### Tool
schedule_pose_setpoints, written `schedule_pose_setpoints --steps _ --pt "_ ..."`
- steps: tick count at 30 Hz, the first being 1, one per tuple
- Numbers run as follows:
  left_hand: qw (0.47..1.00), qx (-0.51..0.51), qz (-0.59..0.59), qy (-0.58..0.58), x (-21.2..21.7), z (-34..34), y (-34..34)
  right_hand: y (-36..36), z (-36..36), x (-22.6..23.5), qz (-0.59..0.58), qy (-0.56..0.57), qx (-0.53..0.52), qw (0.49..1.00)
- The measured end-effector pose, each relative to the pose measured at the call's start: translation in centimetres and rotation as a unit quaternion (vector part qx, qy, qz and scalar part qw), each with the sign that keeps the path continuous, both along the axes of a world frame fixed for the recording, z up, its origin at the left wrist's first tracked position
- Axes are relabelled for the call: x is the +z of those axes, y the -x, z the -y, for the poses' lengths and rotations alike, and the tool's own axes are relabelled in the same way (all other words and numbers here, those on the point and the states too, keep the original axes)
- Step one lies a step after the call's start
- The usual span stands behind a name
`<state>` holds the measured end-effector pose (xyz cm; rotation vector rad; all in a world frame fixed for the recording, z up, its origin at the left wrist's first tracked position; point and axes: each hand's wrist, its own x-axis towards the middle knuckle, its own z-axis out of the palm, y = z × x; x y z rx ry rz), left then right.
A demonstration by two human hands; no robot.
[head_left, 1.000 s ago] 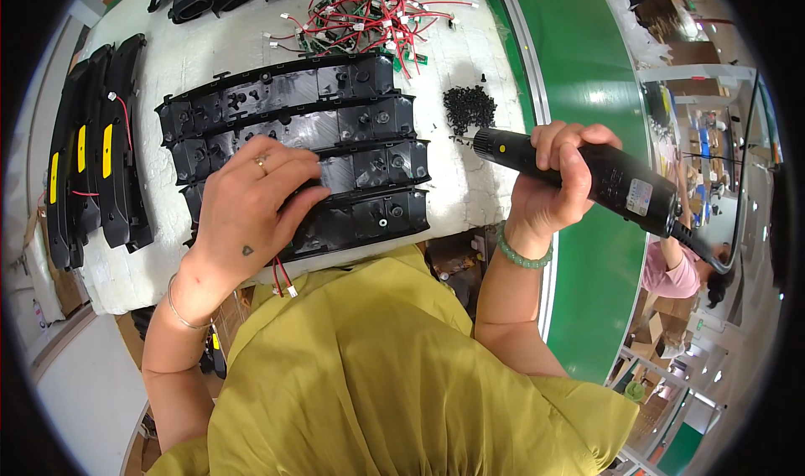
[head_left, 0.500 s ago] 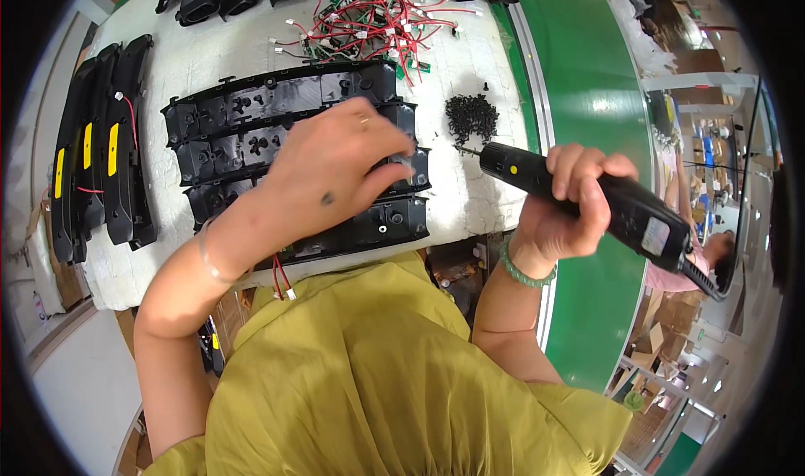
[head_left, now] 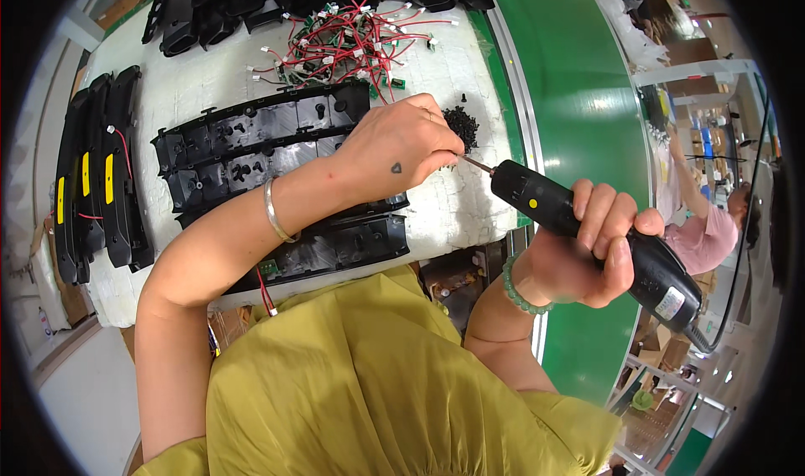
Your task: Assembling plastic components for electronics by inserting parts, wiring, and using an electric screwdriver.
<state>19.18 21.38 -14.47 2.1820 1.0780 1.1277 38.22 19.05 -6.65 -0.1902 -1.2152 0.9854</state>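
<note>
My left hand [head_left: 402, 145] reaches across the row of black plastic panels [head_left: 251, 136] to the right edge of the white bench. Its fingertips are pinched together at the tip of the screwdriver's metal bit, beside a small pile of black screws [head_left: 463, 125]. Anything between the fingertips is too small to see. My right hand [head_left: 587, 254] grips a black electric screwdriver [head_left: 541, 201], held nearly level over the bench edge with its bit pointing left at those fingers. A cable runs from the tool's rear end.
A tangle of red, white and green wires [head_left: 344, 40] lies at the back of the bench. Black panels with yellow labels [head_left: 92, 174] are stacked at the left. A green conveyor belt [head_left: 579, 90] runs along the right. Another person in pink [head_left: 713, 233] works beyond it.
My left hand has left the panels and swung right to the screw pile and bit tip. My right hand has brought the screwdriver down and closer, bit toward the left hand.
</note>
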Motion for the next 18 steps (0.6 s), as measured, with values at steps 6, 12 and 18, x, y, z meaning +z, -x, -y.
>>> schedule_pose_setpoints --steps 6,12,18 --pt "1.0 0.022 0.023 0.002 0.6 0.1 0.0 -0.4 0.0 0.4 -0.008 -0.013 0.025 1.0" --pt "0.999 0.017 0.052 -0.001 0.8 0.5 0.0 0.0 0.5 0.8 -0.027 -0.008 0.025 0.999" --pt "0.998 0.027 0.061 -0.011 0.7 1.0 -0.1 0.2 0.5 0.9 -0.034 -0.008 0.03 0.999"
